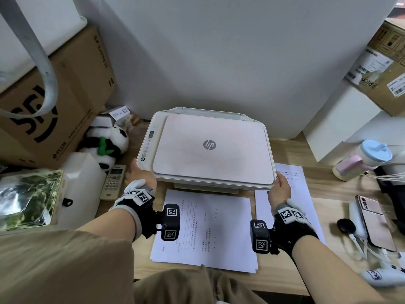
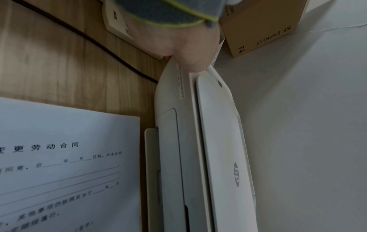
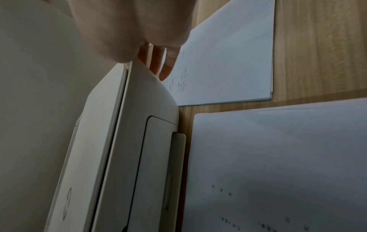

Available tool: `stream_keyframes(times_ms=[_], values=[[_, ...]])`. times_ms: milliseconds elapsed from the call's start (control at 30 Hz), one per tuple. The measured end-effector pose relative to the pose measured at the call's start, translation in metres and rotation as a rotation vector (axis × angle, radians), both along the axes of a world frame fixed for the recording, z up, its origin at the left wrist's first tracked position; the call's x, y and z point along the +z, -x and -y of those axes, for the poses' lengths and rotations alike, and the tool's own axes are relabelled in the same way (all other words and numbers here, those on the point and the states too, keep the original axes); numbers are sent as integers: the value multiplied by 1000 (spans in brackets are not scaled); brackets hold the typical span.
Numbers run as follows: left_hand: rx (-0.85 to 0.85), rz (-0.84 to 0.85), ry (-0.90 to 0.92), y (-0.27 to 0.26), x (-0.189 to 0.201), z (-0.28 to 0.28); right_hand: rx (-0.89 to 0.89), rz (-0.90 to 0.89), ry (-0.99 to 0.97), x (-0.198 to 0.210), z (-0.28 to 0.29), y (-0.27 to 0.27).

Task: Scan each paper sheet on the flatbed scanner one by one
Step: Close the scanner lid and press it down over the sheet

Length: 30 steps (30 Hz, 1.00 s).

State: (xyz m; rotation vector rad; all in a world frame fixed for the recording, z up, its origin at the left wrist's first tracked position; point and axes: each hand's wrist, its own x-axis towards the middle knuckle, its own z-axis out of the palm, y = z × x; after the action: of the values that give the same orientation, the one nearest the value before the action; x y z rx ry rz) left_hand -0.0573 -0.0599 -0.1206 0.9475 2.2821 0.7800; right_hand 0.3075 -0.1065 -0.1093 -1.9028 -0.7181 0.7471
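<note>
- HP flatbed scanner [image 1: 208, 148]: at the desk's [image 1: 285, 273] back edge, lid down, long axis left to right.
- My left hand [image 1: 140, 174]: at its front-left corner, thumb on top; the fingers' curl I cannot tell.
- My right hand [image 1: 281, 187]: at the front-right corner, fingers [image 3: 165, 69] straight alongside; both equally near the lid.
- Paper sheets [image 1: 206, 229]: flat along the desk's front edge; a second stack [image 1: 293, 176] under my right hand.
</note>
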Motion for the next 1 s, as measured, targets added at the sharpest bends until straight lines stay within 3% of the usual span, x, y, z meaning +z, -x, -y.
stream_keyframes(times_ms=[167,1000], values=[[74,16,2,-5,12,0,-6,10,1,-1,-1,-1],[51,-42,-6,-12,29,15,-23,4,-15,-10,-4,-3]])
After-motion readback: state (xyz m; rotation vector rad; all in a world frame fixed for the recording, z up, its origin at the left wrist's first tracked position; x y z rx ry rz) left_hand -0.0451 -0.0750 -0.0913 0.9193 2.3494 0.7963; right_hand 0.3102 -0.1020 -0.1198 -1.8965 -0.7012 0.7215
